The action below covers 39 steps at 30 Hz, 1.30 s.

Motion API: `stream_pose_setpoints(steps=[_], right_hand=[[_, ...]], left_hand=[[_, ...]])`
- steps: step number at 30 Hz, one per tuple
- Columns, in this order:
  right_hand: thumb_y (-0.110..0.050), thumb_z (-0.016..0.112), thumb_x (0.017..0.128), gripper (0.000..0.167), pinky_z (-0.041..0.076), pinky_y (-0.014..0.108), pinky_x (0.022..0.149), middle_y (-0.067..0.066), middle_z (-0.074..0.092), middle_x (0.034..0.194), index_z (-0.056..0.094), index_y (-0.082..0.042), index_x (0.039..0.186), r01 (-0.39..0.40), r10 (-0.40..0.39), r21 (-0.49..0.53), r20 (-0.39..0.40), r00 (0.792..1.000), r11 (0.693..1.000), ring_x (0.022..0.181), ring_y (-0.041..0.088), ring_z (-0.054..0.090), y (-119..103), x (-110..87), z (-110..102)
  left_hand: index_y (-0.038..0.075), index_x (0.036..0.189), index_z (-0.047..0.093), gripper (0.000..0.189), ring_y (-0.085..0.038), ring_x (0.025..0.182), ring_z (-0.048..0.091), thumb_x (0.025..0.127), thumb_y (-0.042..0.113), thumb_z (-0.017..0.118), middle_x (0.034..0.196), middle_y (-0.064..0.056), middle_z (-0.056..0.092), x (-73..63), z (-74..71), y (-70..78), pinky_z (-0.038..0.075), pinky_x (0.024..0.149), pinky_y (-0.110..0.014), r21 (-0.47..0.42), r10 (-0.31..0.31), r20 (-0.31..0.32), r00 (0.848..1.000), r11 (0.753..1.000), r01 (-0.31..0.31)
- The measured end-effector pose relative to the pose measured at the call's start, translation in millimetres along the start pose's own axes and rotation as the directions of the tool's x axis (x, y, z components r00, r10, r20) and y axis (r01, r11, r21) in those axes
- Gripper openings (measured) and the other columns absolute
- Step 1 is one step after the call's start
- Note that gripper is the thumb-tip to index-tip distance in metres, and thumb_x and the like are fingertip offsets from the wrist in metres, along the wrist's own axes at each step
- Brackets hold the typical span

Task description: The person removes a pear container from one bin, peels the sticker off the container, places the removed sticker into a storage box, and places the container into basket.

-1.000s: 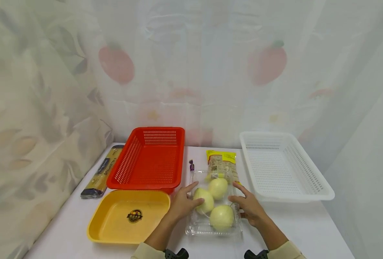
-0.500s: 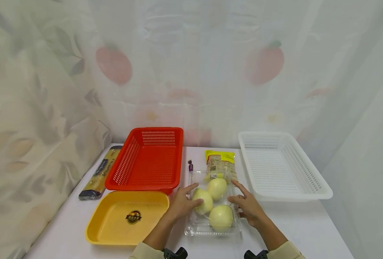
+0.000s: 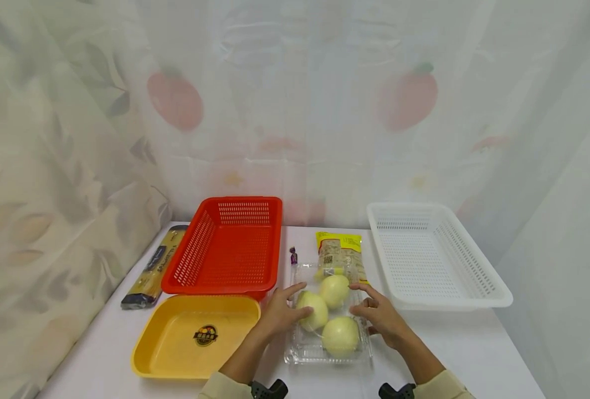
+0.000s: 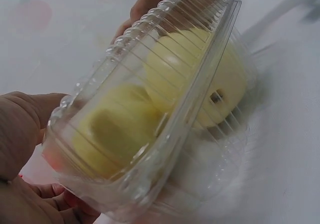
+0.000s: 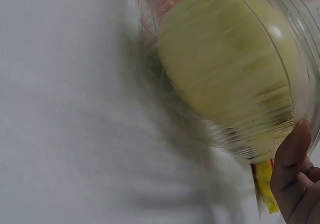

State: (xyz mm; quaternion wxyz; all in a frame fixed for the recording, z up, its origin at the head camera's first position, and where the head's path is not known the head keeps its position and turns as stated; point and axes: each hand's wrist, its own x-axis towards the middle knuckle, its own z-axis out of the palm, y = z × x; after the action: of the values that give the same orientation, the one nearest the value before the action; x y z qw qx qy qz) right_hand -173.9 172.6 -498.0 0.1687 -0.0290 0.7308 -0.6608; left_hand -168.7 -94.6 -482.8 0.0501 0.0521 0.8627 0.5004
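Observation:
A clear plastic clamshell box (image 3: 307,353) with pale yellow-green round fruits (image 3: 341,336) inside lies on the white table in the head view. Its ridged lid appears closed. My left hand (image 3: 280,313) grips the left side, thumb and index finger spread over the lid; the left wrist view has its other fingers (image 4: 52,196) curled low beside the box. On the opposite side, my right hand (image 3: 381,318) holds the edge with bent index finger and thumb. One fingertip (image 5: 299,136) touches the clear wall in the right wrist view. Part of each hand's grip is hidden.
A red basket (image 3: 278,244) and a yellow tray (image 3: 142,354) stand left. A spaghetti pack (image 3: 155,269) lies beyond them. Behind the box are a small purple-wrapped item (image 3: 293,255) and a yellow-topped bag (image 3: 342,249). A white basket (image 3: 474,249) stands right.
My right index finger has drawn in and bent at the lid's right edge. The left hand and the box have hardly moved.

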Motion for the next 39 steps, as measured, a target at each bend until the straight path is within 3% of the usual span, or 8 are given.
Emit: stream_pose_setpoints(steps=[8, 14, 22, 26, 39], right_hand=[[-0.015, 0.074, 0.084, 0.048, 0.046, 0.030, 0.045, 0.013, 0.043, 0.086, 0.054, -0.012, 0.128, 0.017, -0.011, -0.102, 0.061, 0.998, 0.995, 0.061, 0.016, 0.041, -6.1, -1.7, -0.5], [-0.013, 0.073, 0.086, 0.046, 0.046, 0.029, 0.045, 0.013, 0.044, 0.084, 0.055, -0.012, 0.128, 0.038, -0.025, -0.132, 0.101, 0.995, 0.990, 0.062, 0.016, 0.042, -12.8, -3.9, 0.1], [-0.015, 0.075, 0.083, 0.047, 0.043, 0.029, 0.044, 0.013, 0.044, 0.080, 0.057, -0.014, 0.126, 0.044, -0.032, -0.194, 0.063, 0.997, 0.980, 0.055, 0.015, 0.037, -20.6, -6.2, 2.8], [-0.016, 0.076, 0.082, 0.049, 0.044, 0.030, 0.044, 0.011, 0.045, 0.078, 0.058, -0.014, 0.127, 0.050, -0.042, -0.227, 0.042, 0.998, 0.973, 0.055, 0.015, 0.038, -24.8, -7.4, 3.4], [-0.018, 0.077, 0.082, 0.050, 0.050, 0.038, 0.045, 0.008, 0.044, 0.070, 0.057, -0.013, 0.127, 0.120, -0.117, -0.257, 0.028, 0.993, 0.959, 0.056, 0.017, 0.043, -54.3, -22.2, 0.6]], left_hand=[[0.017, 0.136, 0.058, 0.060, -0.039, 0.107, 0.054, 0.080, 0.022, 0.080, 0.127, -0.021, 0.054, 0.7, -4.5, 5.0, 0.053, 0.079, -0.053, 0.012, -0.014, 0.061, 0.998, 1.000, 0.013], [0.020, 0.137, 0.057, 0.064, -0.033, 0.097, 0.055, 0.078, 0.025, 0.081, 0.125, -0.022, 0.055, 0.3, -9.6, 10.7, 0.056, 0.069, -0.039, 0.015, -0.051, 0.093, 0.994, 0.999, 0.050], [0.018, 0.140, 0.054, 0.067, -0.025, 0.076, 0.055, 0.078, 0.023, 0.081, 0.112, -0.017, 0.054, 1.2, -14.7, 15.1, 0.051, 0.052, -0.032, 0.001, -0.069, 0.152, 0.986, 0.998, 0.070], [0.019, 0.140, 0.054, 0.067, -0.023, 0.069, 0.053, 0.078, 0.023, 0.081, 0.107, -0.016, 0.053, 2.1, -17.3, 20.1, 0.051, 0.050, -0.032, 0.005, -0.072, 0.170, 0.983, 0.997, 0.072], [0.014, 0.142, 0.051, 0.071, -0.028, 0.077, 0.056, 0.078, 0.020, 0.081, 0.132, -0.024, 0.049, 1.0, -34.1, 52.0, 0.054, 0.049, -0.033, -0.017, -0.005, 0.192, 0.981, 1.000, 0.008]])
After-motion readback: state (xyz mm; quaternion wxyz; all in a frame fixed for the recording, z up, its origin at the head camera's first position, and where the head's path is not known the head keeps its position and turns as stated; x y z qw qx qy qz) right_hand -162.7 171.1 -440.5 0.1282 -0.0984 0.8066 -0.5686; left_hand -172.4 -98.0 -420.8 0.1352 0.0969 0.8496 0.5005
